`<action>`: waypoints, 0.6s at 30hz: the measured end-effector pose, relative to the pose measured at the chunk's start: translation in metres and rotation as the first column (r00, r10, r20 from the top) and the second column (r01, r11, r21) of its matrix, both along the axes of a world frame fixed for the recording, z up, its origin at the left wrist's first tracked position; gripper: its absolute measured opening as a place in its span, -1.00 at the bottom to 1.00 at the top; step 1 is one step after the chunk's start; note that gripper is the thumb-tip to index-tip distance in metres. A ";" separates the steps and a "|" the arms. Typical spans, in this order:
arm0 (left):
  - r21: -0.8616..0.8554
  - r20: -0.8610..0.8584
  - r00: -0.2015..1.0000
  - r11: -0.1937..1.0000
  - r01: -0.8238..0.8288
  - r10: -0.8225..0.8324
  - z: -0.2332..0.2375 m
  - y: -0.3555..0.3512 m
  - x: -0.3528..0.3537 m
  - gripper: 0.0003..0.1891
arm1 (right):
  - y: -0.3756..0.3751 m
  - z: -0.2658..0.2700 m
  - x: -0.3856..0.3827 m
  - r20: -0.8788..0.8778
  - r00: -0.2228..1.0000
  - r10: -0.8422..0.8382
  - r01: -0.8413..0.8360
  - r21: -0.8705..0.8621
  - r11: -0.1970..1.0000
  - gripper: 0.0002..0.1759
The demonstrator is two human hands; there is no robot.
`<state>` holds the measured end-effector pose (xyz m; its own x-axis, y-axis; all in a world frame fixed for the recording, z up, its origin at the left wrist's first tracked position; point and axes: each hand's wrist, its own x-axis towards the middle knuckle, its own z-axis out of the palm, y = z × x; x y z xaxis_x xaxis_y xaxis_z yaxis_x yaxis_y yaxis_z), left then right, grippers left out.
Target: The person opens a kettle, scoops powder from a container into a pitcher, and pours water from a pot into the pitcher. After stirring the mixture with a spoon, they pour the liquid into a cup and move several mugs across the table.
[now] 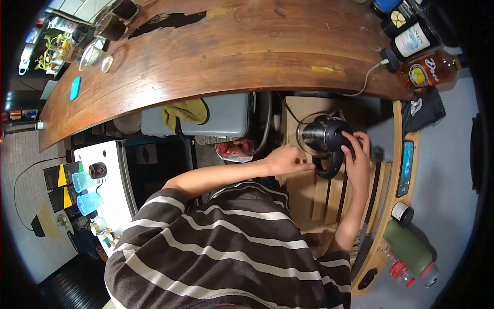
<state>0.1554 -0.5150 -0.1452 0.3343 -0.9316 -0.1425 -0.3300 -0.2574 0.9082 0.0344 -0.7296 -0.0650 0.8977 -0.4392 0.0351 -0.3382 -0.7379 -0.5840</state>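
Note:
An electric kettle (317, 135) with a dark, shiny body and a black lid and handle stands on a wooden slatted surface below the counter. My right hand (357, 149) reaches over its top, fingers bent against the black lid. On the other side, my left hand (288, 160) is beside the black handle (332, 166), with most fingers curled in and one pointing at it. That fingertip is close to the handle; whether it touches cannot be made out. Nothing shows inside my left hand.
A wooden counter (231, 46) curves across the back. Beneath it is a grey box (226, 116) with a yellow-green glove (188, 114). Bottles (414, 41) stand at the back right. On the right ledge lie a phone (405, 167) and a green bottle (409, 244).

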 end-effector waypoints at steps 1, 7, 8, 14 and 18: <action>0.017 -0.041 0.999 1.000 -0.014 0.015 0.011 -0.015 -0.006 -0.49 | -0.002 0.004 0.001 -0.010 1.000 0.017 -0.016 0.019 1.000 -0.63; -0.026 -0.150 0.984 0.994 -0.105 0.100 0.010 -0.053 -0.042 -0.50 | -0.009 0.003 0.002 -0.024 0.999 0.033 -0.033 -0.004 0.999 -0.55; 0.029 -0.171 0.978 0.993 -0.112 0.115 0.012 -0.054 -0.045 -0.51 | -0.010 0.002 0.003 -0.031 0.999 0.024 -0.024 -0.002 1.000 -0.55; 0.066 -0.143 0.980 0.989 -0.129 0.137 0.014 -0.060 -0.050 -0.52 | -0.005 0.008 0.006 -0.040 0.999 0.009 -0.010 -0.029 1.000 -0.57; 0.110 -0.156 0.979 0.987 -0.115 0.132 0.016 -0.063 -0.047 -0.52 | -0.002 0.015 0.008 -0.059 0.998 -0.012 0.009 -0.059 0.998 -0.56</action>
<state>0.1083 -0.5779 -0.1287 0.4106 -0.8629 -0.2947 -0.1406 -0.3792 0.9145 0.0423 -0.7313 -0.0502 0.8943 -0.4474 0.0076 -0.3790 -0.7664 -0.5186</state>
